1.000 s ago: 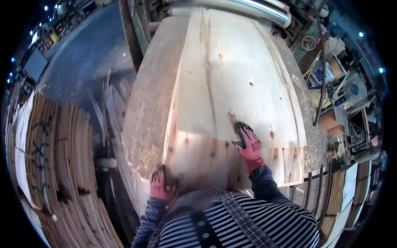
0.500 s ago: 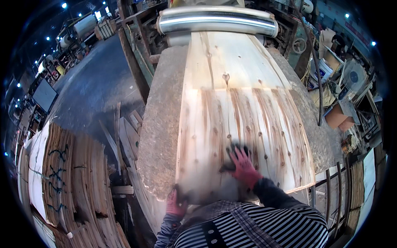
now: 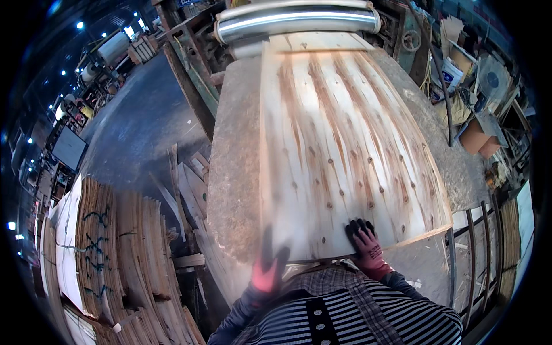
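Note:
A large pale veneer sheet [image 3: 345, 161] with brown streaks and dark knots lies on a rough grey-brown table [image 3: 233, 167]. Beyond its far edge a strip of plainer veneer [image 3: 319, 41] shows, leading to the shiny metal roller [image 3: 299, 24]. My right hand [image 3: 367, 247], in a pink glove with dark fingertips, rests on the sheet's near edge, fingers stretched out. Near the sheet's close left corner is my left hand [image 3: 268, 269], gloved alike and somewhat blurred, its fingers apart and holding nothing. Whether it touches the sheet I cannot tell.
Stacked veneer [image 3: 135, 247] stands at the near left, with loose wood strips [image 3: 190, 184] beside the table. On the right are metal rails [image 3: 480, 247], an opened cardboard box [image 3: 478, 137] and a white bucket [image 3: 451, 73]. Grey floor [image 3: 135, 109] stretches along the far left.
The streaked sheet has moved away from me, closer to the roller. My right hand has come back from the sheet's middle to its near edge; my left hand has shifted right, fingers spread.

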`<state>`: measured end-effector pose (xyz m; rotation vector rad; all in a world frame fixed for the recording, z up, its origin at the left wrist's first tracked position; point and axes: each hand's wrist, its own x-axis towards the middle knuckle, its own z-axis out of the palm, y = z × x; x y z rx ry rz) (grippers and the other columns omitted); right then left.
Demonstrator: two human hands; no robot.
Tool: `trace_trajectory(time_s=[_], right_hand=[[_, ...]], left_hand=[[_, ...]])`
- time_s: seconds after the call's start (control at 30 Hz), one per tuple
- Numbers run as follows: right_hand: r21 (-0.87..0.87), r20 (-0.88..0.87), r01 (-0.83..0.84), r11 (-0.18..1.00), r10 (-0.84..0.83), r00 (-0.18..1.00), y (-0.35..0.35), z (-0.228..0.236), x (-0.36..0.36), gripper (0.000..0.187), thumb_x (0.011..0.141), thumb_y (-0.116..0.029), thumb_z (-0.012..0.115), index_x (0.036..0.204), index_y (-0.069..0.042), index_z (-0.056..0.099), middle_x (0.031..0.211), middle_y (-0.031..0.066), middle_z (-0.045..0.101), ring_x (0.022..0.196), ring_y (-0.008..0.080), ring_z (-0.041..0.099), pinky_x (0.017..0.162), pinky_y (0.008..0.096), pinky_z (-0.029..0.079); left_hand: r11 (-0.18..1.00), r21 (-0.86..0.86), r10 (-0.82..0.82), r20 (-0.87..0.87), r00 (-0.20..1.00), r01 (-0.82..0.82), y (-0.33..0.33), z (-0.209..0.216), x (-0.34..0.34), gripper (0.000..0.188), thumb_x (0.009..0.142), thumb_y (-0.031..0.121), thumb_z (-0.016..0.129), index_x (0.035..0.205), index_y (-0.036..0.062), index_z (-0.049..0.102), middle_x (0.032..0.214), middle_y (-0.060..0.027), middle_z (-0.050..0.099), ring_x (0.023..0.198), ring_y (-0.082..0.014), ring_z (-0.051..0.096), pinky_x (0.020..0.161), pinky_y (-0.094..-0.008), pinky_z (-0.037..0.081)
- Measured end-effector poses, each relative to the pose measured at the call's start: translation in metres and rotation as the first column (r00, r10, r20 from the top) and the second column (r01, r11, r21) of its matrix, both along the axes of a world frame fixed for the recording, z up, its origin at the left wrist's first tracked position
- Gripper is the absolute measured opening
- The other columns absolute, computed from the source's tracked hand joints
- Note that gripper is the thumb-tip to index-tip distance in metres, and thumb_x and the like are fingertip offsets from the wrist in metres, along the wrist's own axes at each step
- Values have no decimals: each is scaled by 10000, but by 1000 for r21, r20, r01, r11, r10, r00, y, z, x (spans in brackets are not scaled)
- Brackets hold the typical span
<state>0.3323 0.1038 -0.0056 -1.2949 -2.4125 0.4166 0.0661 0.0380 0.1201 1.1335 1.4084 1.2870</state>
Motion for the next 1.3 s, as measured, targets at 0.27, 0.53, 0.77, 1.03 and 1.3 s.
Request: trace_trajectory(time_s=[0.27, 0.53, 0.77, 1.03, 1.3], right_hand=[[160, -142, 99, 982, -76, 987, 26, 71, -2, 584, 602, -260, 690, 1107, -37, 500, 1097, 157, 518, 1008, 350, 489, 872, 419, 396], [159, -105, 120, 980, -104, 989, 121, 63, -30, 542, 702, -360, 627, 1152, -93, 488, 1130, 124, 522, 1044, 305, 491, 894, 387, 386], [238, -155, 184, 954, -150, 977, 224, 26, -62, 513, 728, -356, 610, 1154, -98, 485, 1141, 116, 516, 1074, 294, 470, 903, 366, 380], [162, 37, 136, 977, -144, 989, 216, 2, -88, 617, 757, -435, 530, 1258, -112, 367, 1292, 161, 337, 1222, 330, 257, 1015, 481, 151], [-93, 151, -5, 996, 20, 988, 40, 5, -20, 617, 732, -449, 545, 1220, -90, 425, 1264, 195, 353, 1198, 366, 277, 1000, 526, 143]], left_hand=[[996, 82, 77, -817, 572, -16, -26, -124, -57, 672, 824, 230, 515, 1334, 7, 138, 1271, -258, 327, 1148, -398, 362, 926, -415, 341], [996, -80, -35, -725, 687, -34, -25, -170, -67, 706, 733, 210, 601, 1286, -37, 240, 1135, -273, 444, 949, -399, 476, 783, -441, 411], [998, -17, 11, -915, 404, -65, -48, -203, -78, 717, 665, 242, 601, 1258, -10, 288, 1228, -246, 366, 1054, -433, 406, 856, -477, 387], [992, -70, -14, -892, 451, -109, -40, -183, -72, 681, 665, 294, 603, 1233, 28, 337, 1250, -223, 355, 1138, -421, 340, 906, -502, 338], [981, 173, 183, -976, 117, -92, -12, -124, -36, 543, 722, 268, 575, 1183, 34, 408, 1281, -221, 328, 1173, -419, 303, 931, -551, 261]])
